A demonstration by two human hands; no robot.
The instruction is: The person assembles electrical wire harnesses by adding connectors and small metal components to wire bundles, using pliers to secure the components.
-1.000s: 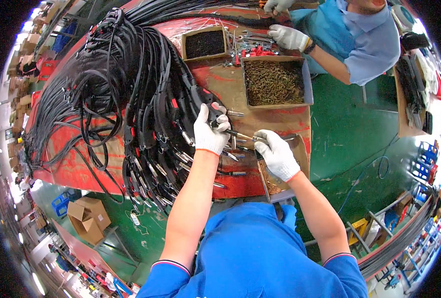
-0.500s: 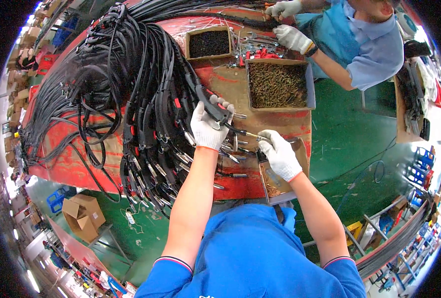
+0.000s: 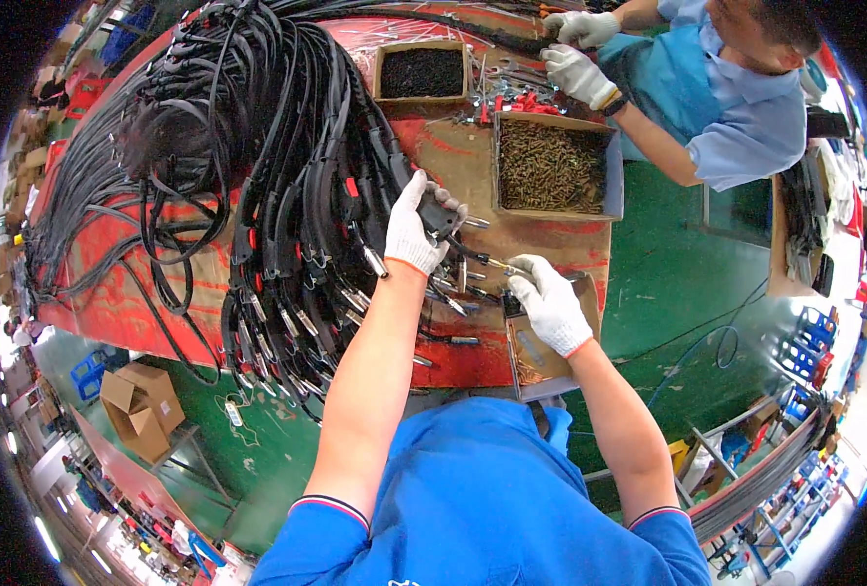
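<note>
The gloved left hand (image 3: 416, 227) is clamped around a black torch handle (image 3: 440, 219) above the red desk (image 3: 140, 303). The gloved right hand (image 3: 549, 303) grips a screwdriver (image 3: 497, 264), its tip pointing at the handle. Black cables (image 3: 257, 166) lie just left.

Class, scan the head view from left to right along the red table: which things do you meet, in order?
Heap of black cables → left hand holding a black torch handle → right hand → box of brass parts → co-worker in light blue.
</note>
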